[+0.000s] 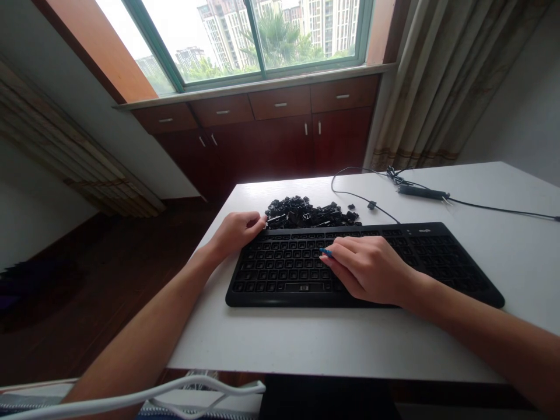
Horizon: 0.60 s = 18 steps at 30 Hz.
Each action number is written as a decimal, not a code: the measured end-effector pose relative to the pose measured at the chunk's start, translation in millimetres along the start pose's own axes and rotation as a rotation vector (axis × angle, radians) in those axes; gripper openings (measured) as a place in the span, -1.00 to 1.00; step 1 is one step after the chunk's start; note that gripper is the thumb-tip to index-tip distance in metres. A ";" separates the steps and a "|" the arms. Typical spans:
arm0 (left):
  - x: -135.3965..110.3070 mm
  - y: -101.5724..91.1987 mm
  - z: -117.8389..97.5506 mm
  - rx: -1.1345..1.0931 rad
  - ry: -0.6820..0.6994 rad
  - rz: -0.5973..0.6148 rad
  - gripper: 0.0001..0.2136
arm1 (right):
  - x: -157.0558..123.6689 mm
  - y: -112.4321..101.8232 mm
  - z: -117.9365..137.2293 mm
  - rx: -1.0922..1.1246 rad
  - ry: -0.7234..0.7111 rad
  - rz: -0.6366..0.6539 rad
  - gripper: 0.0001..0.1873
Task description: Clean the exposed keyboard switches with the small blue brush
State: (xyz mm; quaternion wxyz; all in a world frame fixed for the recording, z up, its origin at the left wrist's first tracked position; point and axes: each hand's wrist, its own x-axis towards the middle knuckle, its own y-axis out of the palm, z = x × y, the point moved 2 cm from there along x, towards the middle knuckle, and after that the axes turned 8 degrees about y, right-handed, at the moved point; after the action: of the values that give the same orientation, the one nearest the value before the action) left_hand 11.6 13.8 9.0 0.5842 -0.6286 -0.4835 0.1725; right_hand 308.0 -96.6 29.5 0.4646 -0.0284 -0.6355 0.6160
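Note:
A black keyboard (306, 297) lies on the white table with its keycaps off, so rows of bare square sockets show. Over the middle of these rows, my right hand (371, 265) pinches a small blue object (326, 252); the fingers cover most of it and its kind cannot be made out. At the keyboard's back left corner, my left hand (238, 230) is closed with curled fingers, seeming to grip that corner. Just behind the keyboard, by the left fingertips, is a heap of loose black keycaps (306, 213). Two stray keycaps (371, 205) lie to the right of the heap.
A black cable (350, 191) runs from the keyboard's back to a tied bundle. Behind the keyboard lies a dark handle-like piece (422, 192) with its own cord. The white table (271, 344) ends close on the left. A white tube-like bar (175, 385) crosses the lower left.

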 end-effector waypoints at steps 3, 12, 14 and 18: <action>0.0 -0.1 0.1 -0.002 -0.007 0.005 -0.58 | 0.2 0.0 0.1 0.003 -0.007 -0.030 -0.88; 0.1 0.5 0.9 -0.009 -0.012 0.009 -0.58 | -0.8 1.5 -1.5 0.016 -0.014 -0.013 -0.88; 0.2 0.7 1.3 -0.008 -0.011 0.008 -0.58 | -1.0 0.6 -0.9 0.023 -0.026 -0.047 -0.89; -0.1 0.7 1.9 -0.015 -0.011 0.003 -0.58 | 0.1 0.5 0.4 0.021 -0.019 0.002 -0.85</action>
State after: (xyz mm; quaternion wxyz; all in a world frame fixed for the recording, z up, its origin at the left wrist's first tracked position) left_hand 10.4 14.9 7.8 0.5767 -0.6325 -0.4871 0.1733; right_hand 307.4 -96.7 29.2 0.4583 -0.0185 -0.6331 0.6235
